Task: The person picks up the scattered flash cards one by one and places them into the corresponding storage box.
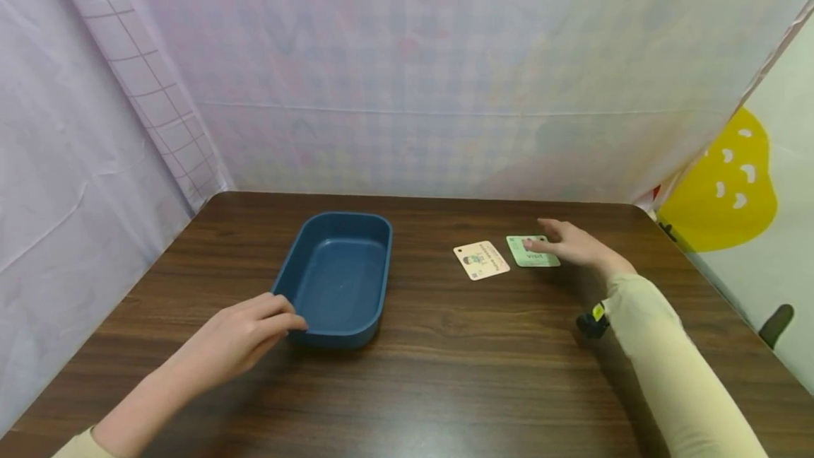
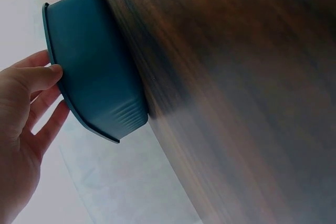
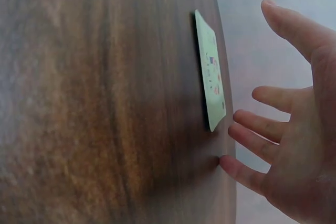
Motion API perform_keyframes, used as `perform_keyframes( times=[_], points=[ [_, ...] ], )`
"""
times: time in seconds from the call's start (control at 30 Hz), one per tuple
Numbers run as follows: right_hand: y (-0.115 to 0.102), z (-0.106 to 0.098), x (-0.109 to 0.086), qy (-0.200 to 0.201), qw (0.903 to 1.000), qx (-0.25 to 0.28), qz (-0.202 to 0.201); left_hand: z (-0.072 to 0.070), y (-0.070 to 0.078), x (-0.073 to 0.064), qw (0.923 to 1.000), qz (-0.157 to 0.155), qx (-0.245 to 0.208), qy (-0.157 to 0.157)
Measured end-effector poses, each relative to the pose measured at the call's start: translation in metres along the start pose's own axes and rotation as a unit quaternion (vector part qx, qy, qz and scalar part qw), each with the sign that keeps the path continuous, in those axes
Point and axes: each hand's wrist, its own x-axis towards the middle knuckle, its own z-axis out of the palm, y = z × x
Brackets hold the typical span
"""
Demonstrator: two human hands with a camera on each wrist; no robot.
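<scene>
Clock: the tabletop [image 1: 445,380] as the head view shows it, 12 at the far edge.
Blue tub [image 1: 343,281]: upright on the wood, toward 11 o'clock.
Left hand [image 1: 251,327]: pinches the tub's rim at the tub's own 7 o'clock, thumb outside, fingers over the edge.
Green card [image 1: 533,259]: flat on the table, toward 2 o'clock.
Cream card [image 1: 481,260]: flat, just beside the green one, at its 9 o'clock.
Right hand [image 1: 575,246]: spread loosely, holding nothing, at the green card's 3 o'clock, its thumb overlapping that card in the head view; whether a fingertip touches the table is hard to tell.
Curtain [image 1: 407,76]: hangs beyond 12 o'clock.
</scene>
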Motion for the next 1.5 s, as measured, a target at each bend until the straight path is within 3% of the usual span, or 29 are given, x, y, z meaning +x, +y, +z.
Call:
perform_keyframes(
  times=[0.63,0.93,1.5],
  points=[
    [0.008,0.005,0.005,0.003,0.9997,-0.022,0.003,-0.001,0.000,0.000,0.9999,-0.001,-0.006,-0.009],
    [0.013,0.007,0.008,0.009,0.9995,-0.030,0.012,0.000,-0.001,0.001,1.0000,0.006,-0.007,0.001],
    [0.013,0.009,0.011,0.039,0.9983,-0.042,0.005,-0.002,-0.001,0.003,0.9999,0.008,-0.001,-0.007]
  ],
)
